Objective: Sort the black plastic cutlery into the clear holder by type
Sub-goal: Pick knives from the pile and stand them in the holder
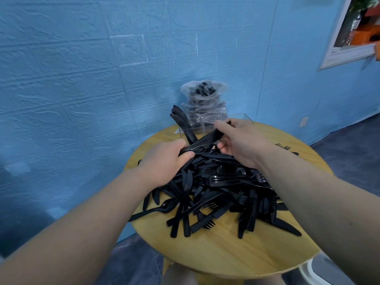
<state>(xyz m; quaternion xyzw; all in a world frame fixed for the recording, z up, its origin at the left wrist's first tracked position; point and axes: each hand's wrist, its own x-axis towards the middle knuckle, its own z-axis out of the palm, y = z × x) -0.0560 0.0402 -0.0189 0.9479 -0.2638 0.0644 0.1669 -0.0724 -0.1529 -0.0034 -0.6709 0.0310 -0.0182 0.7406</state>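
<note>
Black plastic knives [202, 141] gripped by my left hand [164, 161], right hand [239, 138] pinching their far ends | just before clear acrylic holder [236, 118] | step: gathering knives | next, I judged: drop into knife compartment.

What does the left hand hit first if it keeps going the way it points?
Probably the knives standing in the clear holder, just beyond the left hand, which grips a knife bundle. Depth is unclear.
</note>
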